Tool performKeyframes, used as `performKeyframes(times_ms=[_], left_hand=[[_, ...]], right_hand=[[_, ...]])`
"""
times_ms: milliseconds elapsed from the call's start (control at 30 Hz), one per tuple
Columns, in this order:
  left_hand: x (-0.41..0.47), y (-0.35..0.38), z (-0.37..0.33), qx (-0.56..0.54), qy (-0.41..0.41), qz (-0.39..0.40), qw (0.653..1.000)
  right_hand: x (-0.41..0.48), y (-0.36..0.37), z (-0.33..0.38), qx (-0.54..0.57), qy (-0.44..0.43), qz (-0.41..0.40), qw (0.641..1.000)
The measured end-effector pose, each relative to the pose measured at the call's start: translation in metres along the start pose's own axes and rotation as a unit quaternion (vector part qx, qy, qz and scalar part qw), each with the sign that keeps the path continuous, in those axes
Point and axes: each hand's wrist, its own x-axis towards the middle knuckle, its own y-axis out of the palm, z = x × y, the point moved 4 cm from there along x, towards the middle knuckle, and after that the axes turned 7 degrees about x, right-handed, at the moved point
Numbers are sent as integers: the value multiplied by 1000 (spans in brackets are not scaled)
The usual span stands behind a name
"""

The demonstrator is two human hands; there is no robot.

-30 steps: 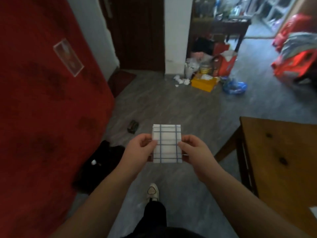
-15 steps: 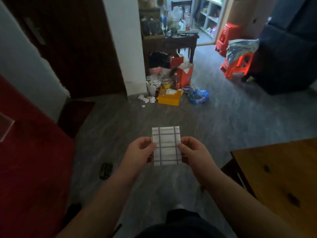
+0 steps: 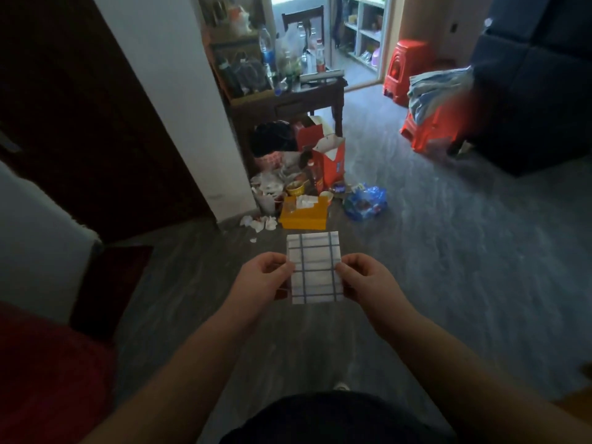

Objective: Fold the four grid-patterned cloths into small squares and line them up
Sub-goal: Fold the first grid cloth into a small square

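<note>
A white cloth with a dark blue grid (image 3: 315, 267), folded into a small upright rectangle, hangs in the air in front of me over the grey floor. My left hand (image 3: 262, 278) pinches its left edge and my right hand (image 3: 368, 278) pinches its right edge. Both hands grip at about mid height, thumbs toward me. Only this one grid cloth is in view.
A red surface (image 3: 48, 379) lies at the lower left. Ahead on the floor sit a yellow box (image 3: 304, 214), a red carton (image 3: 330, 161), a blue bag (image 3: 365, 201) and scattered paper. Red stools (image 3: 429, 129) and a dark sofa (image 3: 538, 91) stand at the right.
The view has swung right and upward: the red surface slid left, the wooden table dropped out of sight at the right. The hands still hold the folded cloth the same way.
</note>
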Motion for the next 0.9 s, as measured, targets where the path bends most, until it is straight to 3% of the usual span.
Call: performKeyframes(times_ms=[500, 733, 900], left_hand=[[229, 157, -136, 41, 42, 166, 984], [337, 276, -210, 125, 115, 277, 946], [380, 393, -273, 170, 173, 368, 898]], right_hand=[[170, -158, 81, 40, -35, -200, 978], [236, -263, 115, 83, -19, -302, 949], [247, -344, 139, 113, -20, -435, 893]])
